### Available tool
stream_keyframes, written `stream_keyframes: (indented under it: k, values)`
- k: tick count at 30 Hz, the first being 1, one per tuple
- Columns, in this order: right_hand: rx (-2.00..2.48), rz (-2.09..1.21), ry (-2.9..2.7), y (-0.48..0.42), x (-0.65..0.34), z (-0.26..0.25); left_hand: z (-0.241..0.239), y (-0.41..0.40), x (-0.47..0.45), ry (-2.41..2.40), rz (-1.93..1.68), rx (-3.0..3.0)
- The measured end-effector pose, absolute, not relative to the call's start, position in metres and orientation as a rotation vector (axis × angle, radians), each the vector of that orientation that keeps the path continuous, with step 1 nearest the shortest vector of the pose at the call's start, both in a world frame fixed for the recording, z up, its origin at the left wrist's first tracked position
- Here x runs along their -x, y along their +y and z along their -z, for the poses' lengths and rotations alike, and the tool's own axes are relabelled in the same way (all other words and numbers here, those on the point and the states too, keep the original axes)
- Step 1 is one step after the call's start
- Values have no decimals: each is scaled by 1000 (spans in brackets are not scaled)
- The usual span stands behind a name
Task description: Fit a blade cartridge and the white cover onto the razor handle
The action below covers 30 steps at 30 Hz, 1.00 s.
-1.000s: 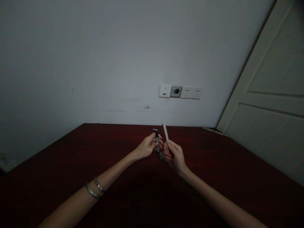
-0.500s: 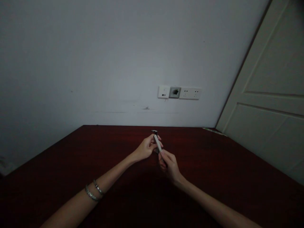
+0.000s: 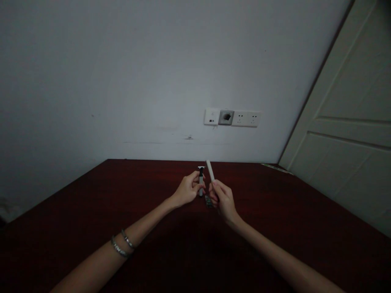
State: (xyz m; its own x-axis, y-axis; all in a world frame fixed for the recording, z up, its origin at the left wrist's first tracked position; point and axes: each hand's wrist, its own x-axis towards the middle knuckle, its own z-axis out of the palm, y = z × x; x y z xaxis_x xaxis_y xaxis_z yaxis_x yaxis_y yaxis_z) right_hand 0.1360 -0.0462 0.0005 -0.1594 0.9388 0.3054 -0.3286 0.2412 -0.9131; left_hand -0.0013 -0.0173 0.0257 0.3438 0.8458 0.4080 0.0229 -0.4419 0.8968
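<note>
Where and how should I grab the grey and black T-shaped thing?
Probably by its straight grey handle, from the left, like the left hand: it stands nearly upright, shiny crossbar on top, and the right hand holds a slim white stick close to its right.

Arms (image 3: 149, 222) extended forward; left fingers (image 3: 192, 176) pinched, right fingers (image 3: 218, 188) curled.

Razor (image 3: 200, 179) left of stick (image 3: 210, 170); sockets (image 3: 232, 118) on wall (image 3: 152, 73) — behind table (image 3: 146, 183).
</note>
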Motion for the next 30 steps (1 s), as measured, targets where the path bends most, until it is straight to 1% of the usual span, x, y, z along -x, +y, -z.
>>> stream_keyframes:
  k: [6, 11, 15, 20, 23, 30]
  values:
    - [736, -1281, -1307, -44, -139, 8, -28, -12, 6, 817, -1246, -1739]
    - [682, -1068, -1310, -36, -165, -28, -28, 2, 18, 892, -1284, -1698]
    - [792, -882, -1459, -29, -197, -43, -29, 11, 29, 966, -1315, -1671]
    - [913, -676, -1958, -34, -227, -25, -28, 16, 36, 1023, -1279, -1670]
    - [898, -650, -2244, -44, -230, -10, -25, 15, 34, 1019, -1251, -1675]
    - [868, -593, -2459, -58, -212, 18, -20, 11, 28, 1008, -1190, -1710]
